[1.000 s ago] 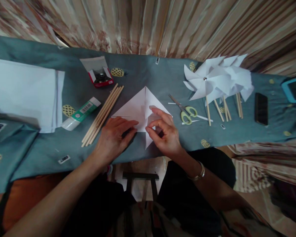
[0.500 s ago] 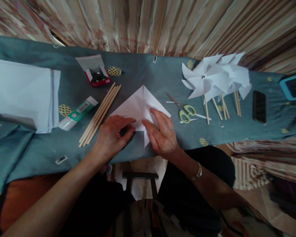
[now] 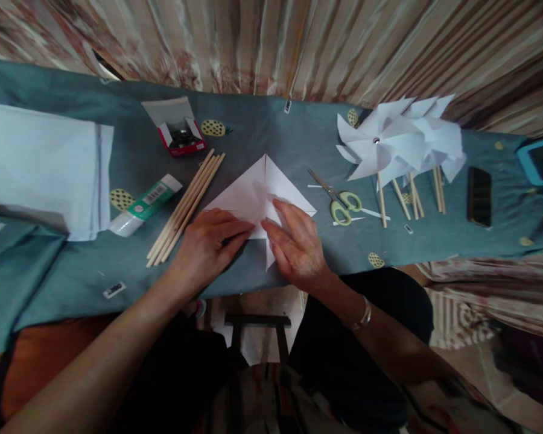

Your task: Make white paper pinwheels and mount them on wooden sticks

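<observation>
At mid-frame, I'm apparently folding white paper (image 3: 256,194), right hand (image 3: 297,246) splayed; whether left hand (image 3: 207,241) pinches, I can't tell. Next move likely needs creasing.

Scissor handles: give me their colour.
Pale green; the scissor handles show best in the head view.

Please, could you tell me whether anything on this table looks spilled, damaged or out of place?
I see no clear spill or damage. The one untidy spot is around the green-handled scissors: thin white paper strips lie loose at differing angles, probably offcuts, whereas the wooden sticks and paper pinwheels are grouped together.
</observation>
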`<state>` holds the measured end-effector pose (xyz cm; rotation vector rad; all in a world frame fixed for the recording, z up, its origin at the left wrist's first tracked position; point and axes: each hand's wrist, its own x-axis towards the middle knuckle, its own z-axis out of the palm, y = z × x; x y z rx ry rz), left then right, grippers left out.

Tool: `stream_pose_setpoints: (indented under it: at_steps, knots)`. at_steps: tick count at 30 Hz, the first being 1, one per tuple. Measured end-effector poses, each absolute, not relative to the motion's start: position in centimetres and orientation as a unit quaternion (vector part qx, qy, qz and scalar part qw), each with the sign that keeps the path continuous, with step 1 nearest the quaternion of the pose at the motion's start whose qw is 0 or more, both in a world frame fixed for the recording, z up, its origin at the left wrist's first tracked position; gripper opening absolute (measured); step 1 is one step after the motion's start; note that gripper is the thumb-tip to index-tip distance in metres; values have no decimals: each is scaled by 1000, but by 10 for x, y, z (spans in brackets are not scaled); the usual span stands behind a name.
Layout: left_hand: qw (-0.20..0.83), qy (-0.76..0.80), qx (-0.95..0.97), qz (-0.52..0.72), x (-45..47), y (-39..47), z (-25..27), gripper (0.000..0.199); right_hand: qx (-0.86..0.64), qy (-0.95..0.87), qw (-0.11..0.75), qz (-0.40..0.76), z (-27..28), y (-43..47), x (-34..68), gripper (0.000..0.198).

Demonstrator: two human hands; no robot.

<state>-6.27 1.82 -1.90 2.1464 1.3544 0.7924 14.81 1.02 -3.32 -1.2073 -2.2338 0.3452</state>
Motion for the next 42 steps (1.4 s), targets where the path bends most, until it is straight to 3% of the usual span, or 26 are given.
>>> stream_pose_setpoints:
  at_steps: [14,18,20,29,42]
  knots:
    - [342,514,714,330,-61,18,-14,22,-489,-784,312,220,-17,16,147,33]
    - [350,517,710,327,-62,18,-15,26,-497,-764,315,265,-16,14,146,15]
    - [350,501,725,318,-63,19,-16,21,-491,-762,315,280,-17,12,145,8]
    - [318,526,731,295,-60,17,-15,26,-492,-766,308,276,-20,13,143,18]
    - [263,539,730,327,-55,15,-21,17,-502,-768,332,219,-16,19,147,4]
